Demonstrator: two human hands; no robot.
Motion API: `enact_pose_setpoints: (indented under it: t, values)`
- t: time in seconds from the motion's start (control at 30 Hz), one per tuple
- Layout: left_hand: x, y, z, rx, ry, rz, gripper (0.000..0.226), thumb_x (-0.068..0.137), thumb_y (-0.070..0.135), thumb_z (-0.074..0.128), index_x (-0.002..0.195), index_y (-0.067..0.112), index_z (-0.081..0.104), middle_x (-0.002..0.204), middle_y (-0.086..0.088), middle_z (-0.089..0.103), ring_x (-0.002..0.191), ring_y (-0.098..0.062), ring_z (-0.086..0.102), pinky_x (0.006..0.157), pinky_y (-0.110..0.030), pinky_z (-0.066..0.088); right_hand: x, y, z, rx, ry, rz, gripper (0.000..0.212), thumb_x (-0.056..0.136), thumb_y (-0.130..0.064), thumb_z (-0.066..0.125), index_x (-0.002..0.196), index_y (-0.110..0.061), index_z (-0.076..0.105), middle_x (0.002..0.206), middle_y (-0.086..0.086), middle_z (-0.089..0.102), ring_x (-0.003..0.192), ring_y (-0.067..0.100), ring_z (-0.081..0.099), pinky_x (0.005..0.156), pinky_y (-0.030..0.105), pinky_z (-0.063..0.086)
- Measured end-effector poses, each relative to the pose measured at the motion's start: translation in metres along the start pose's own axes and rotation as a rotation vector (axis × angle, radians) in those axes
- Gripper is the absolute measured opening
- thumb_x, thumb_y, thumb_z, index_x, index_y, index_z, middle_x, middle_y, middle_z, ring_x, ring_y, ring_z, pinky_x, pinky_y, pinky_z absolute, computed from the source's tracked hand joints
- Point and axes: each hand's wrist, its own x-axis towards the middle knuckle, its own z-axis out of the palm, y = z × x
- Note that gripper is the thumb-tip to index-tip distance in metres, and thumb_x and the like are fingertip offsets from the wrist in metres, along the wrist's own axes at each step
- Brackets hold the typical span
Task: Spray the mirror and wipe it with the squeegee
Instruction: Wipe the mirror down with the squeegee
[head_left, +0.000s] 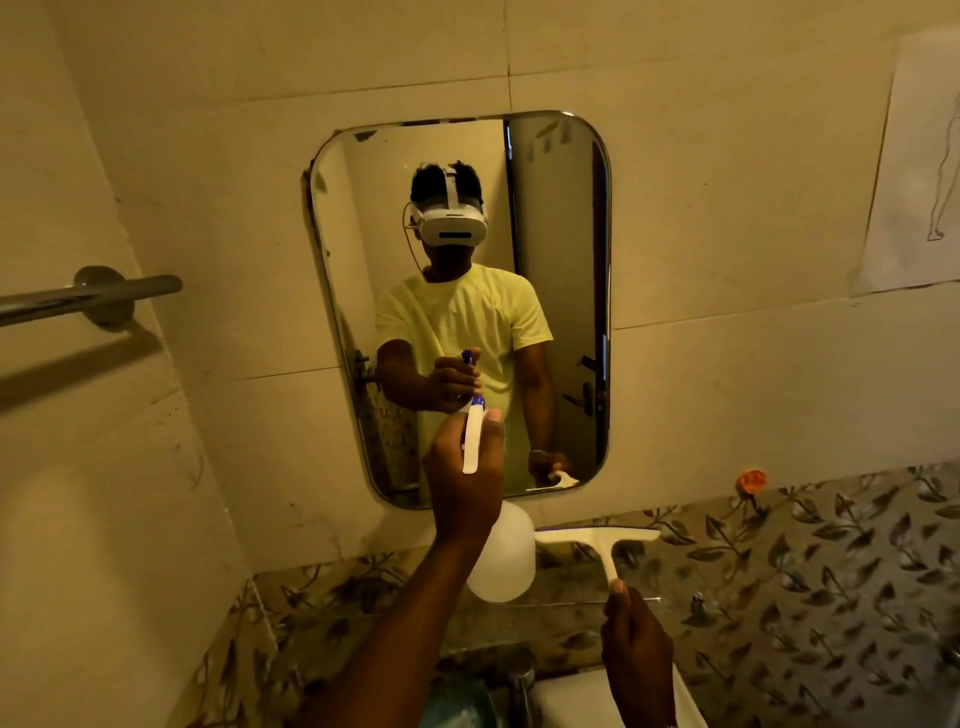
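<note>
Gripping a spray bottle (501, 556) in the left hand (460, 478), raised at frame centre, nozzle toward the mirror (561, 260) on the wall above. Clamping a squeegee (597, 540) handle in the right hand (636, 639), lower right, blade level just under the mirror.

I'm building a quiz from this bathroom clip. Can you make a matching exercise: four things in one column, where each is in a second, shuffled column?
Things:
1. white plastic spray bottle
2. white T-shaped squeegee
3. grey metal towel bar
4. small orange round object

Places:
A. fixed to the wall left of the rounded wall mirror
B. in the left hand, raised toward the mirror
C. on the leaf-patterned tiles at the right
D. in the right hand, held below the mirror

Pairs: 1-B, 2-D, 3-A, 4-C
</note>
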Motion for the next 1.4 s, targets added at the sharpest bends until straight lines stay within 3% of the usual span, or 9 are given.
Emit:
enact_pose_setpoints:
  t: [0.17, 0.37, 0.6, 0.7, 0.8, 0.97, 1.13, 1.27, 1.4]
  values:
    - [0.007, 0.024, 0.030, -0.014, 0.038, 0.107, 0.026, 0.095, 0.040, 0.061, 0.091, 0.015, 0.066, 0.076, 0.007, 0.064, 0.071, 0.003, 0.063, 0.059, -0.015, 0.052, 0.009, 0.004, -0.020, -0.053, 0.089, -0.018, 0.044, 0.105, -0.036, 0.046, 0.072, -0.012, 0.063, 0.063, 0.014, 0.062, 0.063, 0.026, 0.061, 0.070, 0.041, 0.052]
    - [-0.010, 0.023, 0.057, -0.021, -0.022, 0.022, 0.028, 0.099, 0.033, 0.062, 0.078, 0.015, 0.064, 0.061, 0.002, 0.061, 0.055, -0.013, 0.063, 0.046, -0.035, 0.054, 0.026, 0.015, -0.040, -0.072, 0.148, 0.009, 0.044, 0.106, -0.033, 0.046, 0.073, -0.009, 0.064, 0.067, 0.015, 0.064, 0.069, 0.032, 0.062, 0.075, 0.044, 0.054]
    - [-0.070, 0.001, 0.066, -0.024, -0.020, -0.085, 0.014, 0.096, 0.031, 0.066, 0.085, 0.023, 0.063, 0.069, 0.007, 0.063, 0.065, -0.009, 0.065, 0.050, -0.026, 0.053, 0.025, 0.026, -0.063, -0.019, 0.161, 0.025, 0.057, 0.102, -0.057, 0.040, 0.082, -0.013, 0.071, 0.074, 0.014, 0.071, 0.077, 0.033, 0.068, 0.079, 0.042, 0.054]
    - [-0.080, -0.002, 0.070, -0.024, -0.035, -0.104, 0.018, 0.095, 0.036, 0.064, 0.082, 0.025, 0.061, 0.064, 0.011, 0.058, 0.062, -0.010, 0.063, 0.049, -0.014, 0.045, 0.025, 0.032, -0.071, -0.015, 0.145, 0.062, 0.055, 0.104, -0.048, 0.043, 0.106, -0.003, 0.074, 0.099, 0.023, 0.074, 0.099, 0.039, 0.068, 0.093, 0.045, 0.053]
    - [-0.086, -0.007, 0.073, -0.003, -0.065, -0.122, 0.024, 0.097, 0.030, 0.066, 0.074, 0.032, 0.057, 0.060, 0.011, 0.055, 0.058, -0.010, 0.062, 0.048, -0.011, 0.041, 0.022, 0.030, -0.077, -0.002, 0.135, 0.078, 0.051, 0.104, -0.047, 0.044, 0.110, -0.008, 0.075, 0.103, 0.013, 0.075, 0.103, 0.034, 0.067, 0.098, 0.046, 0.053]
    - [-0.113, -0.015, 0.072, 0.028, -0.076, -0.262, 0.021, 0.096, 0.031, 0.066, 0.076, 0.024, 0.064, 0.060, 0.012, 0.059, 0.056, -0.006, 0.064, 0.048, -0.009, 0.044, 0.014, 0.026, -0.081, 0.019, 0.145, 0.084, 0.047, 0.096, -0.060, 0.038, 0.085, -0.025, 0.068, 0.081, 0.000, 0.067, 0.080, 0.020, 0.064, 0.071, 0.029, 0.046]
    - [-0.135, -0.025, 0.064, 0.037, -0.103, -0.291, 0.023, 0.096, 0.033, 0.065, 0.088, 0.011, 0.068, 0.071, -0.001, 0.066, 0.064, -0.010, 0.065, 0.056, -0.012, 0.048, 0.013, 0.041, -0.082, -0.010, 0.133, 0.081, 0.051, 0.102, -0.056, 0.040, 0.101, -0.016, 0.072, 0.086, 0.006, 0.072, 0.084, 0.025, 0.066, 0.077, 0.034, 0.051]
    - [-0.139, -0.029, 0.054, 0.045, -0.077, -0.334, 0.019, 0.096, 0.030, 0.066, 0.095, 0.011, 0.070, 0.077, -0.001, 0.069, 0.069, -0.008, 0.067, 0.059, -0.011, 0.052, 0.008, 0.040, -0.083, -0.007, 0.161, 0.060, 0.050, 0.097, -0.060, 0.040, 0.079, -0.021, 0.066, 0.068, 0.007, 0.065, 0.065, 0.021, 0.060, 0.059, 0.025, 0.042]
    - [-0.133, -0.044, 0.030, 0.069, 0.027, -0.451, 0.022, 0.096, 0.027, 0.067, 0.084, 0.009, 0.070, 0.064, 0.003, 0.065, 0.062, -0.002, 0.066, 0.049, -0.009, 0.047, 0.008, 0.045, -0.086, 0.002, 0.134, 0.061, 0.048, 0.105, -0.047, 0.045, 0.075, -0.015, 0.064, 0.062, 0.012, 0.062, 0.055, 0.021, 0.056, 0.054, 0.026, 0.041]
